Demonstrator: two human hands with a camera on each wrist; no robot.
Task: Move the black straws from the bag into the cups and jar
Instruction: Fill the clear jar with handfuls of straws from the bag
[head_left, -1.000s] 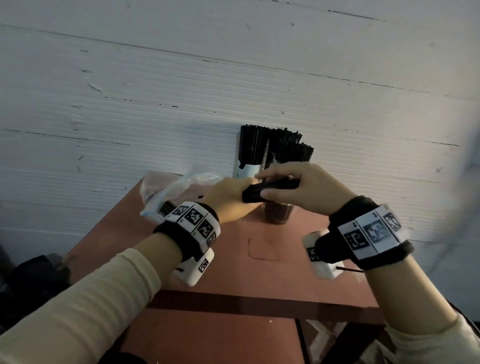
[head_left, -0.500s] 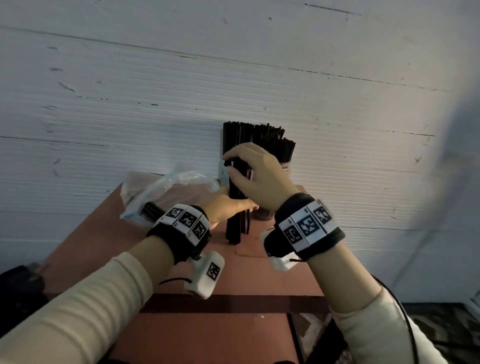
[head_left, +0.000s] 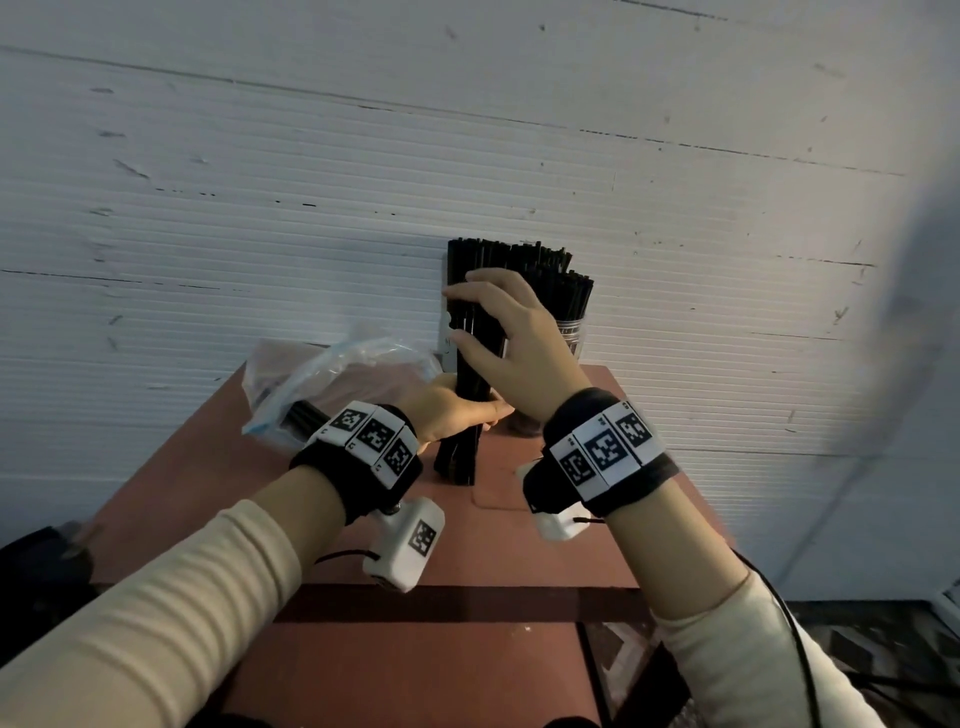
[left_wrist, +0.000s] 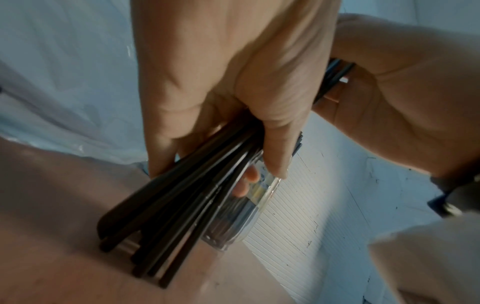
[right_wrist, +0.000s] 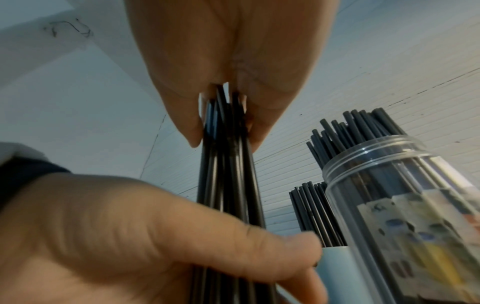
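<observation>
A bundle of black straws (head_left: 464, 415) stands upright with its lower ends on the red-brown table (head_left: 545, 545). My left hand (head_left: 460, 413) grips the bundle low down, its fingers curled round the straws (left_wrist: 197, 185). My right hand (head_left: 470, 325) holds the upper part, where its fingertips pinch the straws (right_wrist: 226, 127) from both sides. Behind the bundle, a pale cup (right_wrist: 335, 267) and a clear jar (head_left: 570, 332) by the wall are packed with black straws (head_left: 519, 260). The clear plastic bag (head_left: 332, 371) lies at the left with some straws (head_left: 304, 418) in it.
The table stands against a white ribbed wall (head_left: 467, 156). Its front edge is a dark band (head_left: 457, 603), and past the right edge is floor (head_left: 883, 649). The jar (right_wrist: 389, 195) stands close to the right of the held bundle.
The bundle went from lying level between both hands to standing on end on the table. My right hand slid up to its top part; the left stays low.
</observation>
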